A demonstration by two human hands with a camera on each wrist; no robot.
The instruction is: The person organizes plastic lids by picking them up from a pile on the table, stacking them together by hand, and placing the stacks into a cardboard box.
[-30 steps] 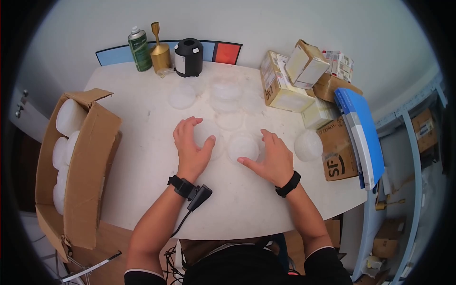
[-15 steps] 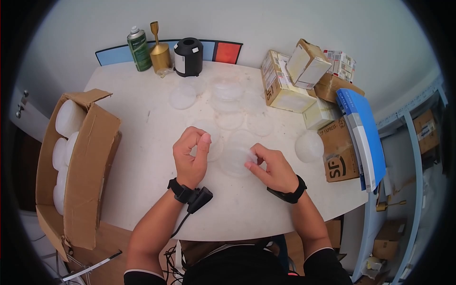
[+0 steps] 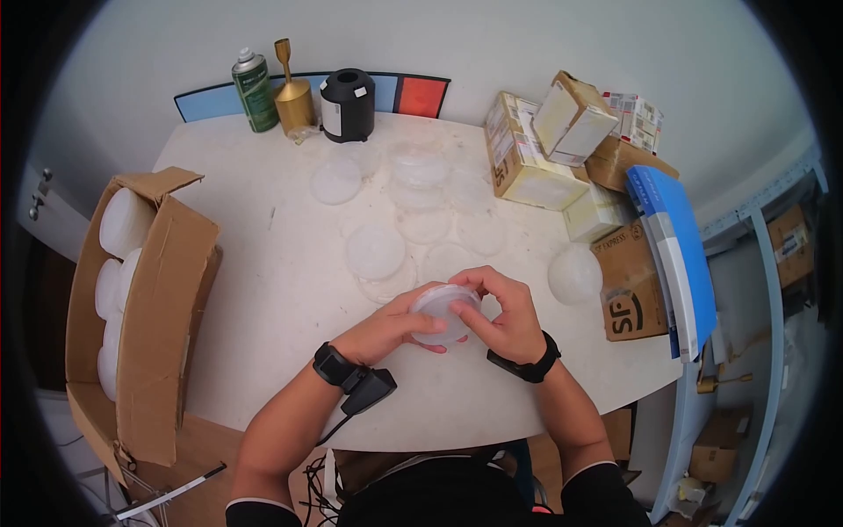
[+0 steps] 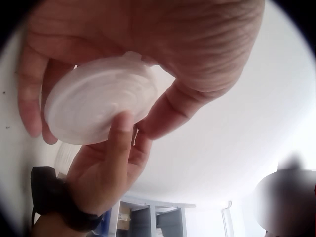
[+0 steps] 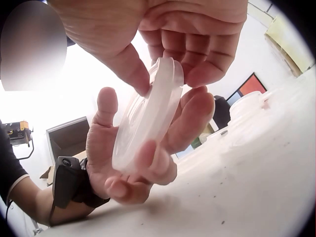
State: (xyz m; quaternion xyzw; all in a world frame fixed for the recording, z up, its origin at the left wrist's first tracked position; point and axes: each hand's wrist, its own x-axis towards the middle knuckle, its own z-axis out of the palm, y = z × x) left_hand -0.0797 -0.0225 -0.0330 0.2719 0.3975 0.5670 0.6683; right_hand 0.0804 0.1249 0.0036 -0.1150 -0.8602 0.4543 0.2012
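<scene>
A frosted translucent round lid (image 3: pixel 446 313), tilted above the table, is held between both hands. The left hand (image 3: pixel 383 332) grips it from the left, thumb on its face and fingers behind and under it. At its upper right edge the right hand (image 3: pixel 507 318) pinches it between thumb and fingers. In the left wrist view the disc (image 4: pixel 101 101) shows concentric rings, with the right thumb on its face. Seen edge-on in the right wrist view, the lid (image 5: pixel 150 116) has a raised rim. Another white round piece (image 3: pixel 375 252) lies beyond the left hand.
Several translucent round pieces (image 3: pixel 421 167) lie across the table's middle. A cardboard box (image 3: pixel 167 325) of white containers stands left. At the back are a spray can (image 3: pixel 255 91), a gold holder (image 3: pixel 296 104) and a black cylinder (image 3: pixel 348 105). A white container (image 3: pixel 575 273), boxes (image 3: pixel 536 167) and blue binders (image 3: pixel 672 255) stand right.
The right hand has taken hold of a lid and lifted it off the table towards the person. The left hand has moved right and now grips it too.
</scene>
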